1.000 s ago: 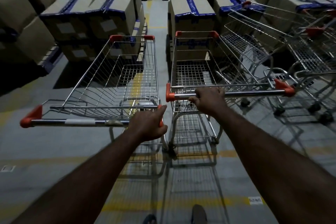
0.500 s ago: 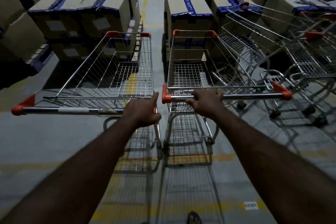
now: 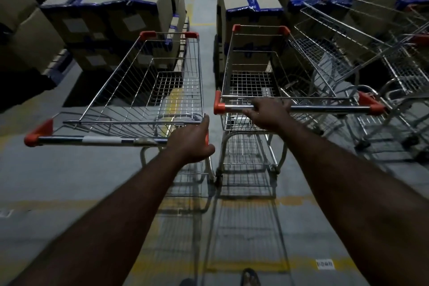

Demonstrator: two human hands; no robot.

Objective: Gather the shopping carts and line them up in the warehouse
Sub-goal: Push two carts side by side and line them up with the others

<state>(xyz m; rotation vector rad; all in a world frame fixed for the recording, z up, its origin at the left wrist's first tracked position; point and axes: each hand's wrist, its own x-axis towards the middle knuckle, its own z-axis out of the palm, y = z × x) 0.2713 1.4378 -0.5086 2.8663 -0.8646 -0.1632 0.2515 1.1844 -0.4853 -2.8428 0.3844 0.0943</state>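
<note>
— While both arms reach forward, where are the hands?
— The left hand [image 3: 190, 140] grips the right end of the left silver wire shopping cart [image 3: 148, 90]'s handle; the right hand [image 3: 269, 112] wraps the second cart [image 3: 253, 69]'s chrome bar.
— And the carts?
— Side by side on grey floor [image 3: 46, 176], facing taped cardboard boxes [image 3: 130, 13]. More carts [image 3: 362, 37], possibly nested, stand right.

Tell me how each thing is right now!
Left cart: empty, upright, held.
Right cart: empty, upright, held.
Parked carts: empty, pushed together.
Boxes: taped shut, stacked.
Left hand: gripping the left cart's handle end.
Right hand: gripping the right cart's handle.
</note>
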